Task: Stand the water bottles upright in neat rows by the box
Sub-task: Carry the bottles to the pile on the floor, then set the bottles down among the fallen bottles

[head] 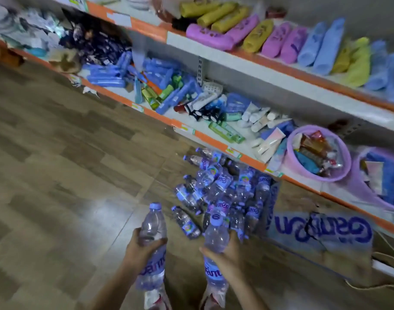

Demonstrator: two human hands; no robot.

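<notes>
Both hands, left (139,247) and right (225,253), each grip a bottle, pile (218,193) lying on floor beside box (321,231); no rows yet, so next: set both upright near box.

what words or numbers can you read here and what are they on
Large blue brand word on the flattened cardboard box: seen upside down, lettering not clear enough to quote.
Same blue word on the label of the bottle in the left hand: partly covered, not readable in full.
Label of the bottle in the right hand: partly covered, unreadable.
Shelf-edge price tags: too small and blurred.
Purple rolled packs: print blurred.
</notes>
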